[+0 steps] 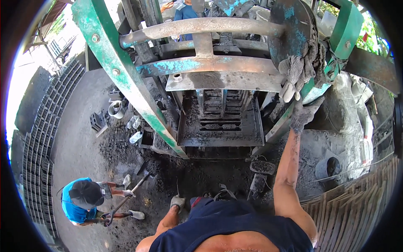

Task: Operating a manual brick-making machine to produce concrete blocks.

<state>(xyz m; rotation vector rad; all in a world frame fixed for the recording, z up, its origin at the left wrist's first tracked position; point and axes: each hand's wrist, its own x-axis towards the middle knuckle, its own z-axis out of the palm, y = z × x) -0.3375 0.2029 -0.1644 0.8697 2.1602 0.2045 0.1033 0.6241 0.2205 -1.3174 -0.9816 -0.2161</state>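
Note:
My right hand (pixel 304 115), in a dirty grey work glove, reaches up along the machine's right side and is closed round the green steel post (pixel 312 93). Just above it, worn grey gloves (pixel 297 74) hang by a round metal plate (pixel 289 29). My left hand (pixel 177 202), also gloved, is low beside my left thigh. It looks closed, with a thin dark upright line rising from it; what it holds is too small to make out. Ahead stands the block-making machine, its metal tray (pixel 220 137) scattered with dark grit around a slotted mould (pixel 220 125).
A co-worker in a blue shirt (pixel 77 206) stands at lower left with a shovel (pixel 126 201) by a dark material heap (pixel 156 167). Stacked blocks (pixel 37 164) line the far left. Buckets (pixel 116 110) and boards (pixel 357 206) lie around. Another person (pixel 184 14) is behind the machine.

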